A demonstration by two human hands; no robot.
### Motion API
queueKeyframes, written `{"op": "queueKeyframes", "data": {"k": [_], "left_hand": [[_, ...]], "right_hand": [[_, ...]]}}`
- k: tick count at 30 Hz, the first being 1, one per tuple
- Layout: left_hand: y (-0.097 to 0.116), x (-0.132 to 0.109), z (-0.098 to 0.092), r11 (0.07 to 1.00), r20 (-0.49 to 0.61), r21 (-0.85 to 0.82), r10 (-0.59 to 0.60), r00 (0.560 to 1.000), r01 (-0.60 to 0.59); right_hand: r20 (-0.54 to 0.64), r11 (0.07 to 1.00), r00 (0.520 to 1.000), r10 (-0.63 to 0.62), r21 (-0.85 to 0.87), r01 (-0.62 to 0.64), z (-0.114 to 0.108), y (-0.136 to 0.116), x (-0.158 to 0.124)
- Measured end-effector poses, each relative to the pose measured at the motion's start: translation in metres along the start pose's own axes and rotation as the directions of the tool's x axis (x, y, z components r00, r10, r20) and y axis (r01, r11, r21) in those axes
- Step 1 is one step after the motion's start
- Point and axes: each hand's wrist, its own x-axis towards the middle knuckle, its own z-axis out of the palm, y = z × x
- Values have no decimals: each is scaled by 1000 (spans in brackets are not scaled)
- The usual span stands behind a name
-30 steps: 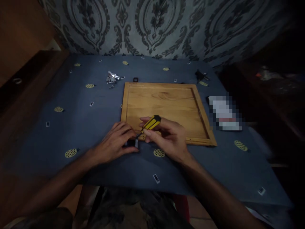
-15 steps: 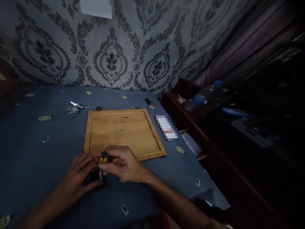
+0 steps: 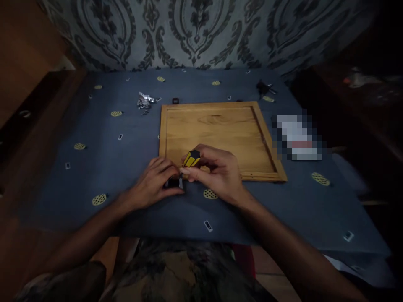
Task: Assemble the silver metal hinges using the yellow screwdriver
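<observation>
My right hand (image 3: 220,172) is closed around a screwdriver (image 3: 192,158) with a yellow and black handle, its butt end tipped up and right. The screwdriver's tip is hidden by my fingers. Close beside it, my left hand (image 3: 154,184) grips a small dark bracket-like piece (image 3: 174,183) with a light edge, thumb below and fingers above. Both hands are at the near-left corner of a framed wooden panel (image 3: 214,130) lying flat on the table. Whether the dark piece touches the panel, I cannot tell.
A heap of shiny metal hardware (image 3: 145,100) lies at the back left on the blue patterned tablecloth (image 3: 138,138). A small black piece (image 3: 175,101) sits behind the panel, and dark parts (image 3: 264,89) lie at the back right. A blurred-out pale item (image 3: 297,136) is right of the panel.
The view has swung left and down, so the table now appears farther right and higher. Both hands keep their hold near the panel's corner; the screwdriver handle looks more tilted.
</observation>
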Motion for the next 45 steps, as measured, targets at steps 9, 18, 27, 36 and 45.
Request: {"op": "queueKeyframes", "data": {"k": [9,18,27,36,45], "left_hand": [[1,1,-2,1000,23,1,9,1000,-9],[3,2,-4,999,20,-18,29,999,-29],[3,1,-3,1000,16,-25,11,1000,-10],[4,1,-4,999,31,-36,-1,1000,2],[0,0,-3,999,72,-34,-10,997,12]], "right_hand": [[-136,981,978,-155,-140,136,6,-4,-7],[-259,991,959,-119,-90,98,-1,-10,-13],[-204,989,978,-42,-150,12,-2,-2,-14],[-186,982,982,-28,-188,-7,0,4,-15],[-68,976,997,-29,-215,14,-5,-3,-12]]}}
